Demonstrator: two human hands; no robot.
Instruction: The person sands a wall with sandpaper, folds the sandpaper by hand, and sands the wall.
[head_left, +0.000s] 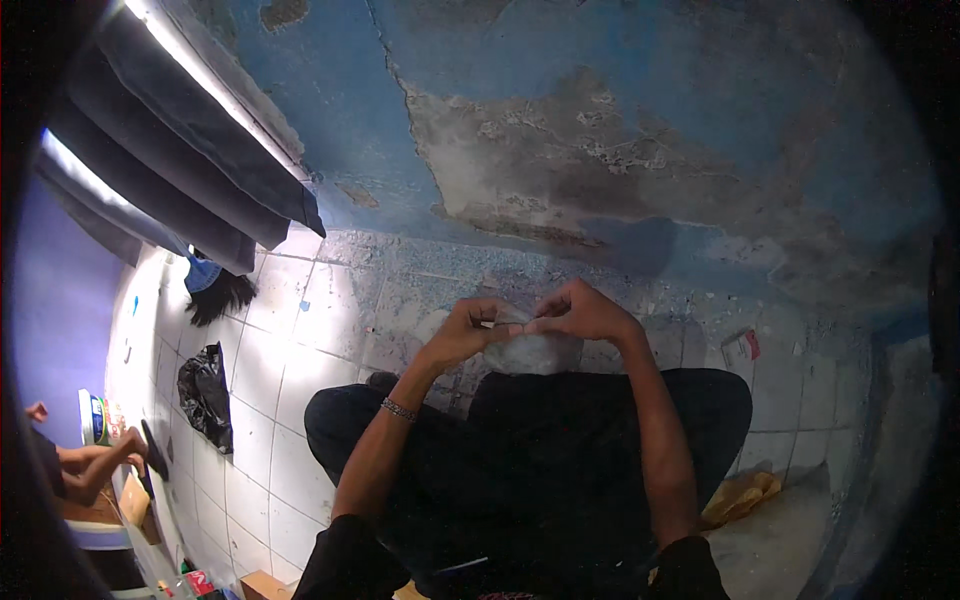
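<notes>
A translucent, whitish plastic bag hangs between my two hands, above the floor just beyond my crossed legs. My left hand pinches its upper edge with thumb and fingers. From the other side my right hand pinches the same edge, its fingertips almost meeting those of the left. What the bag contains, if anything, is too blurred to make out. A bracelet circles my left wrist.
Ahead rises a peeling blue wall, with crumbs of debris along its foot. Leftward are dark hanging cloths, a broom, a black plastic bag and another person's arm. A white-and-red packet and a yellow-brown crumpled wrapper lie rightward.
</notes>
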